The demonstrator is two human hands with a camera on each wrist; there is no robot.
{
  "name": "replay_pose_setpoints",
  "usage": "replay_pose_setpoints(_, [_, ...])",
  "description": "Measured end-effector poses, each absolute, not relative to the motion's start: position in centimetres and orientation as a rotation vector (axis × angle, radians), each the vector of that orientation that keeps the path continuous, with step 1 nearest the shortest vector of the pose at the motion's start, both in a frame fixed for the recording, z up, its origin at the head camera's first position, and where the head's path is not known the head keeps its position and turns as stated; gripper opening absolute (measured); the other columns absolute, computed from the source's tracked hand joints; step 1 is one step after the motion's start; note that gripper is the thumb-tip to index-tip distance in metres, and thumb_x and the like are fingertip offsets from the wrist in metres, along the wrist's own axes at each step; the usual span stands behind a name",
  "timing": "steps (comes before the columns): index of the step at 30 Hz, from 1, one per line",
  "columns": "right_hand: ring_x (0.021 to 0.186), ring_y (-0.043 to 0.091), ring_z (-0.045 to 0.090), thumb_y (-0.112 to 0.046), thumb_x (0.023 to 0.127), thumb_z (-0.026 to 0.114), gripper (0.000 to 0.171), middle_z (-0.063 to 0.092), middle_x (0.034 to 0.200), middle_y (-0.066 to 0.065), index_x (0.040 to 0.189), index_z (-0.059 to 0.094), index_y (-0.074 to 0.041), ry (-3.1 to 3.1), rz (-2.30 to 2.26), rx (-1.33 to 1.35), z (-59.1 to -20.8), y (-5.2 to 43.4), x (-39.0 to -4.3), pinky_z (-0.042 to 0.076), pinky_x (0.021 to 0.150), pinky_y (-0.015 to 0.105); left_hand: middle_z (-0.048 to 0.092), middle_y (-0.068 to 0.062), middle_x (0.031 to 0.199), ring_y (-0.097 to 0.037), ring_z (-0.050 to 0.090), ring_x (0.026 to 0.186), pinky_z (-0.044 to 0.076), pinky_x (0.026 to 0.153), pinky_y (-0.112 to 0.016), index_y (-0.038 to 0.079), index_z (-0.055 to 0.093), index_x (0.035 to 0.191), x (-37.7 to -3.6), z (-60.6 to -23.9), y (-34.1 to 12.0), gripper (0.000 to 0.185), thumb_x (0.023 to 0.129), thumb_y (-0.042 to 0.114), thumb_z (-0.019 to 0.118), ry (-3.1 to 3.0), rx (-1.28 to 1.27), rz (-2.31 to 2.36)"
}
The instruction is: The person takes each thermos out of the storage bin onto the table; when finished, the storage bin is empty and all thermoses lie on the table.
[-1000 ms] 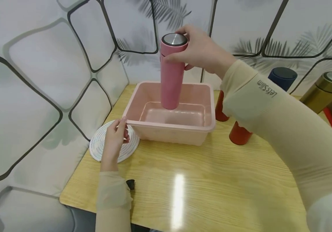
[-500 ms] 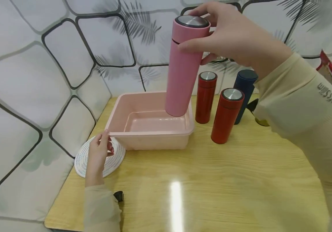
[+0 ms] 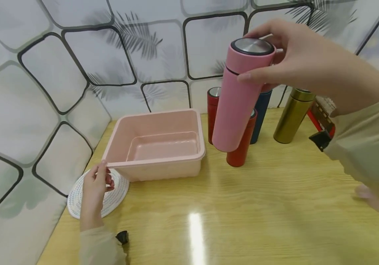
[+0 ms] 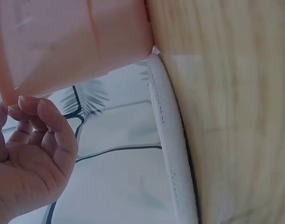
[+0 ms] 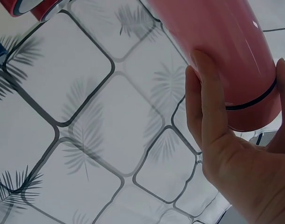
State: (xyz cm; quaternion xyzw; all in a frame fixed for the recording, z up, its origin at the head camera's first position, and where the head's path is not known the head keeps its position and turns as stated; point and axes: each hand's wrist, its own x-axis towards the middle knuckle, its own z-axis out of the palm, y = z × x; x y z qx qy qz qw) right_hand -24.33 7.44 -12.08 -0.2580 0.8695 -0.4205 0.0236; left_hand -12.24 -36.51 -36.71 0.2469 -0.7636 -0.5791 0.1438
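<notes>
A pink thermos [image 3: 237, 106] with a steel-topped lid hangs above the table, slightly tilted, its base in front of the red thermoses. My right hand [image 3: 298, 59] grips it round the lid and upper body, thumb on the near side. In the right wrist view, the fingers wrap the thermos [image 5: 217, 51] close to its dark seam. At the left, my left hand [image 3: 93, 187] pinches the near left corner of the pink plastic basin [image 3: 163, 171]. Nothing lies inside the basin. The left wrist view shows the left hand [image 4: 35, 149] below the basin's rim, its other fingers curled.
One red thermos [image 3: 211, 114] stands behind the pink one, another red thermos [image 3: 237, 157] nearer. A navy thermos [image 3: 260, 117] and a gold thermos [image 3: 290, 119] stand to their right. A round woven mat [image 3: 120, 189] lies beside the basin. Patterned padding [image 3: 166, 48] backs the table.
My right hand has carried the pink thermos from above the basin to the right, over the red thermoses. The head view has turned right. The left hand stays at the basin's corner.
</notes>
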Motion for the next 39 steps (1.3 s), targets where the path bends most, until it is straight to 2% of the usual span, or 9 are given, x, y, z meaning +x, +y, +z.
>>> replay_pose_setpoints(7, [0.101,0.027,0.059,-0.027,0.081,0.083,0.077,0.053,0.125,0.003,0.146,0.041,-0.026,2.773,-1.19,-0.777,-13.8,11.4,-22.8,0.057,0.07,0.027,0.047,-0.001,0.063,-0.011,0.052,0.053,0.051,0.052,-0.025,0.005,0.052,0.086,-12.1,-36.7,-36.7,0.04,0.105,0.039,0.046,-2.19,0.698,-1.683])
replay_pose_setpoints(10, [0.095,0.026,0.059,-0.026,0.08,0.084,0.079,0.053,0.124,0.001,0.146,0.041,-0.025,2.831,-1.129,-0.748,-15.1,13.3,-23.0,0.056,0.064,0.027,0.047,-0.001,0.063,-0.011,0.052,0.052,0.051,0.051,-0.025,0.004,0.052,0.085,-12.2,-36.8,-36.6,0.039,0.105,0.038,0.047,-2.179,0.695,-1.686])
replay_pose_setpoints(13, [0.088,0.026,0.06,-0.027,0.079,0.085,0.08,0.053,0.121,0.001,0.145,0.04,-0.024,2.882,-1.076,-0.671,-16.3,15.0,-23.1,0.055,0.056,0.033,0.047,-0.001,0.063,-0.011,0.052,0.051,0.051,0.051,-0.024,0.003,0.052,0.084,-12.1,-36.8,-36.6,0.04,0.105,0.036,0.047,-2.166,0.691,-1.693])
replay_pose_setpoints(17, [0.08,0.025,0.059,-0.027,0.079,0.086,0.083,0.054,0.121,0.005,0.147,0.038,-0.023,2.894,-1.057,-0.518,-17.7,17.1,-23.3,0.051,0.051,0.036,0.046,0.0,0.062,-0.01,0.051,0.051,0.05,0.05,-0.024,0.0,0.051,0.084,-12.1,-36.8,-36.5,0.041,0.105,0.036,0.048,-2.148,0.683,-1.705])
replay_pose_setpoints(20, [0.078,0.023,0.057,-0.027,0.082,0.084,0.085,0.051,0.123,0.011,0.15,0.033,-0.018,2.894,-1.034,-0.436,-18.8,17.9,-23.5,0.049,0.051,0.035,0.046,0.0,0.061,-0.01,0.051,0.051,0.05,0.049,-0.024,-0.003,0.05,0.087,-12.1,-36.8,-36.5,0.043,0.105,0.036,0.048,-2.141,0.684,-1.707])
replay_pose_setpoints(27, [0.073,0.025,0.056,-0.038,0.082,0.081,0.09,0.053,0.111,0.018,0.149,0.029,-0.006,2.915,-0.95,-0.304,-21.8,18.7,-24.6,0.048,0.053,0.035,0.047,0.0,0.061,-0.01,0.051,0.051,0.05,0.049,-0.023,-0.002,0.05,0.088,-12.1,-36.9,-36.4,0.041,0.105,0.035,0.048,-2.119,0.696,-1.735])
replay_pose_setpoints(32, [0.074,0.018,0.059,-0.036,0.086,0.078,0.095,0.05,0.119,0.022,0.151,0.02,0.0,2.867,-1.071,-0.252,-24.0,19.5,-25.7,0.05,0.055,0.033,0.047,0.0,0.062,-0.01,0.052,0.051,0.05,0.049,-0.024,-0.001,0.051,0.088,-12.1,-37.0,-36.4,0.041,0.104,0.036,0.048,-2.127,0.71,-1.731])
replay_pose_setpoints(36, [0.075,0.005,0.059,-0.034,0.087,0.078,0.091,0.045,0.128,0.025,0.148,0.02,0.002,2.84,-1.166,-0.239,-25.3,19.9,-26.7,0.051,0.057,0.029,0.047,-0.001,0.062,-0.011,0.052,0.051,0.05,0.05,-0.024,-0.002,0.05,0.089,-12.1,-37.0,-36.4,0.042,0.104,0.037,0.048,-2.138,0.709,-1.718])
replay_pose_setpoints(39, [0.074,0.004,0.06,-0.035,0.087,0.077,0.088,0.045,0.13,0.026,0.146,0.023,0.002,2.82,-1.184,-0.231,-26.1,20.2,-27.1,0.05,0.057,0.031,0.046,-0.001,0.062,-0.011,0.052,0.051,0.05,0.05,-0.024,-0.003,0.05,0.089,-12.2,-37.0,-36.4,0.043,0.105,0.036,0.048,-2.14,0.703,-1.722])
